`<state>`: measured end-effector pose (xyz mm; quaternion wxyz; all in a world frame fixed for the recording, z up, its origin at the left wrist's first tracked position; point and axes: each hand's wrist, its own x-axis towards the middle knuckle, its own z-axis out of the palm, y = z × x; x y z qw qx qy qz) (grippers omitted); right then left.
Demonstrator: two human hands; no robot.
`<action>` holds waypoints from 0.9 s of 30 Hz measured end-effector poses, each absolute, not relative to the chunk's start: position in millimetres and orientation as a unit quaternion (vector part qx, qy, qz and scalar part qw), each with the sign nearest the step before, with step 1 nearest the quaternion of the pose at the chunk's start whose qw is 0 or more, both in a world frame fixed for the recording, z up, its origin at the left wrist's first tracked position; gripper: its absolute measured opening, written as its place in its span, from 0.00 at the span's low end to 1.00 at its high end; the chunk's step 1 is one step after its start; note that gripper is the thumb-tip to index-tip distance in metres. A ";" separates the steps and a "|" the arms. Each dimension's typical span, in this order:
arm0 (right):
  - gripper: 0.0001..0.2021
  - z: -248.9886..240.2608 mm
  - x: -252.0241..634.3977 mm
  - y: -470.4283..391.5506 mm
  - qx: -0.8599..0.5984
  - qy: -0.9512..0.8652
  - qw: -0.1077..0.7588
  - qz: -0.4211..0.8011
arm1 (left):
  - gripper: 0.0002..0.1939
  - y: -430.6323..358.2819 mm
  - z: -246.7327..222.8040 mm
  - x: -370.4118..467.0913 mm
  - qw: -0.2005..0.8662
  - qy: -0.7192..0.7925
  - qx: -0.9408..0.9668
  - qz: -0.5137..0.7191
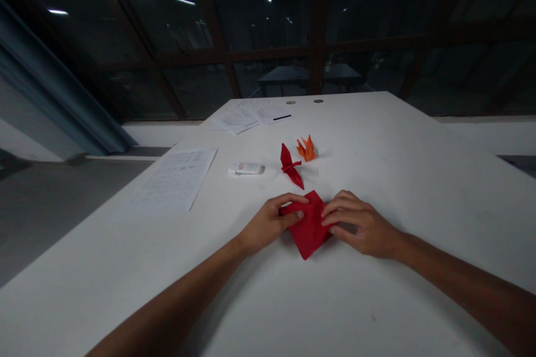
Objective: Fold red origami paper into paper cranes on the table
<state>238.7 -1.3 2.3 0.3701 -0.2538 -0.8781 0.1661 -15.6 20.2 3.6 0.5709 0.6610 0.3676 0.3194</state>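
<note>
A folded sheet of red origami paper, roughly diamond-shaped, is between my two hands just over the white table. My left hand pinches its left corner, thumb on the top face and index finger along the upper edge. On the other side, my right hand grips the right edge with bent fingers, the thumb low near the paper's underside. Just beyond lies a finished red paper crane with wings spread. Behind it and slightly right stands an orange folded paper piece with several upright points.
A white bottle-like object with small print lies left of the crane. Printed sheets rest at the table's left edge, with more papers and a black pen-like strip farther back. Two small round objects sit near the far edge of the table.
</note>
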 end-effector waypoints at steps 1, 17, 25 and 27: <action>0.08 3.5 238.7 -2.1 -0.258 -0.882 0.359 0.164 | 0.13 17.8 4.4 -14.6 0.521 0.368 0.702 0.316; 0.13 -2.0 218.0 -11.1 -0.440 -0.843 0.233 0.203 | 0.14 3.8 3.0 -12.1 0.079 0.494 0.836 0.226; 0.16 -9.9 219.1 -11.8 -0.452 -0.827 0.265 0.205 | 0.17 8.1 -3.2 -13.7 0.190 0.483 0.808 0.280; 0.13 -12.1 219.3 -12.2 -0.444 -0.831 0.280 0.185 | 0.16 8.3 -2.5 -13.9 0.179 0.479 0.812 0.282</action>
